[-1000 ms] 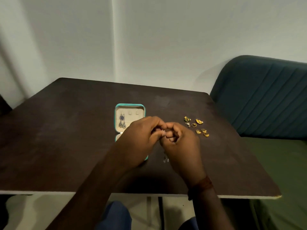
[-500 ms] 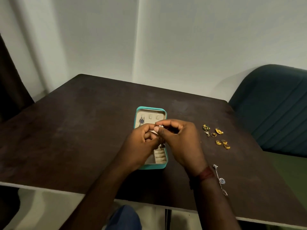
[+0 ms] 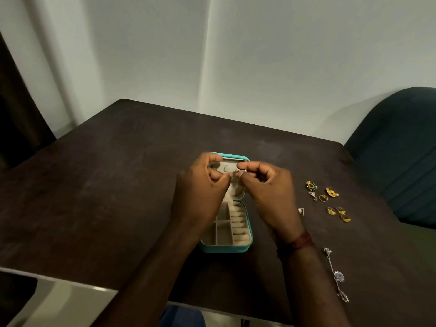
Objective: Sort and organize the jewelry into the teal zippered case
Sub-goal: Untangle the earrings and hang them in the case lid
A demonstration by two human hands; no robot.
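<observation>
A: What carries everything?

B: A dark desk (image 3: 118, 185); its near edge runs out of view at the bottom. A dark green chair (image 3: 398, 147), cut off by the frame, stands far right of the grip.

A: And the case?

B: The teal zippered case (image 3: 226, 249) lies open directly beneath the grip. Both hands hide much of its lid and the left part of the tray. The cream compartments and ring rolls below the grip look empty where they show.

A: The grip itself?

B: The left hand (image 3: 200, 192) and right hand (image 3: 269, 192) meet fingertip to fingertip above the lid, both pinched narrow on one small silvery piece (image 3: 239, 171). It is too small and too covered to name.

A: Other jewelry?

B: A long silver chain piece (image 3: 336, 274) lies right of and nearer than the grip, beside the right forearm. Right of the grip sit gold pieces (image 3: 332, 201) in a loose cluster, with a tiny silver triangle (image 3: 301, 211) between them and the right hand.
</observation>
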